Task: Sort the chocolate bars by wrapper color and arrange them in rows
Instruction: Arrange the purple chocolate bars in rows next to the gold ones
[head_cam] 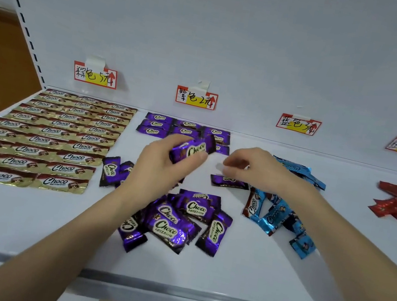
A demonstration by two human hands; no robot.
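My left hand (pixel 163 164) grips a purple chocolate bar (pixel 191 150) above the shelf, just in front of the short purple rows (pixel 185 129) at the back. My right hand (pixel 250 165) hovers beside it with fingers loosely curled and holds nothing. One purple bar (pixel 229 181) lies flat below that hand. A loose heap of purple bars (pixel 180 219) sits in the middle front. Two more purple bars (pixel 114 170) lie left of my left wrist. Gold bars (pixel 44 137) fill neat rows on the left.
Blue bars (pixel 284 212) lie in a loose pile right of centre, red bars (pixel 396 203) farther right. Four price labels (pixel 195 98) hang on the white back wall. The shelf's front edge (pixel 169 288) runs across the bottom.
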